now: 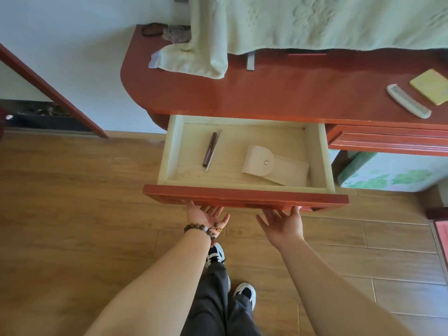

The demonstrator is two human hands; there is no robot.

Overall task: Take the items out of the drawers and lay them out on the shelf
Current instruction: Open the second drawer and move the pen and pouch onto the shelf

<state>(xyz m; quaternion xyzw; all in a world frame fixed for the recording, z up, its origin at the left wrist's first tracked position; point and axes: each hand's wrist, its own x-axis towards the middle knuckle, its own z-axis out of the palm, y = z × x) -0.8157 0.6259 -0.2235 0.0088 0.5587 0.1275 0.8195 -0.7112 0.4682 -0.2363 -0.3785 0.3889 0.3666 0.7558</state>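
A pale wooden drawer (244, 195) with a red front stands pulled out from the red dressing table (291, 93). Inside it lie a dark slim stick with a thin pale rod beside it (209, 149) at the left, and a beige snap-flap pouch (271, 164) at the right. My left hand (206, 215), with a bead bracelet on its wrist, is palm up just under the drawer front's left part. My right hand (283, 225) is palm up under the middle, fingers spread. The fingertips of both reach the front's lower edge and are partly hidden.
On the tabletop lie a white comb (408, 101) and a yellow flat card (430, 86) at the right, and a black hair tie (151, 30) at the back left. A pale green towel (315, 20) hangs over the back. A closed drawer (388, 140) sits to the right.
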